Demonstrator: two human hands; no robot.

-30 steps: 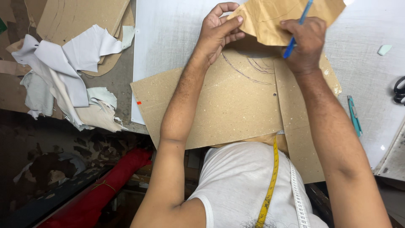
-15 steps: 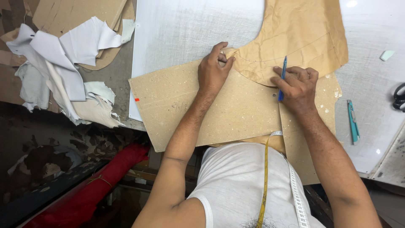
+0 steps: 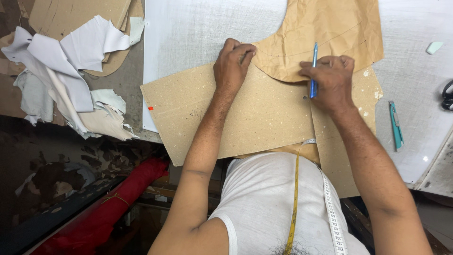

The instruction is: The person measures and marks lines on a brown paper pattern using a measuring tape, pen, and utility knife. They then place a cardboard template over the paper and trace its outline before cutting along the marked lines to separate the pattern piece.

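My left hand (image 3: 232, 65) presses on the curved lower edge of a brown paper pattern piece (image 3: 330, 33), fingers curled, where it overlaps a flat brown cardboard sheet (image 3: 236, 113). A blue pen (image 3: 313, 71) stands almost upright in my right hand (image 3: 332, 81), its tip on the cardboard just below the pattern's edge. A second cardboard piece (image 3: 344, 141) lies under my right forearm. Both sheets rest on white fabric (image 3: 198, 33) spread over the table.
A heap of white and grey fabric scraps (image 3: 66, 80) and cardboard offcuts lies at the left. A teal utility knife (image 3: 396, 125) lies right of the cardboard, black scissors (image 3: 447, 96) at the right edge. A yellow tape measure (image 3: 296, 189) hangs round my neck. A red roll (image 3: 108, 208) lies below.
The view has dropped, so the pattern and cardboard sit lower in the frame. My right hand with the pen has moved down from the raised paper pattern onto the cardboard; the pattern now lies flat.
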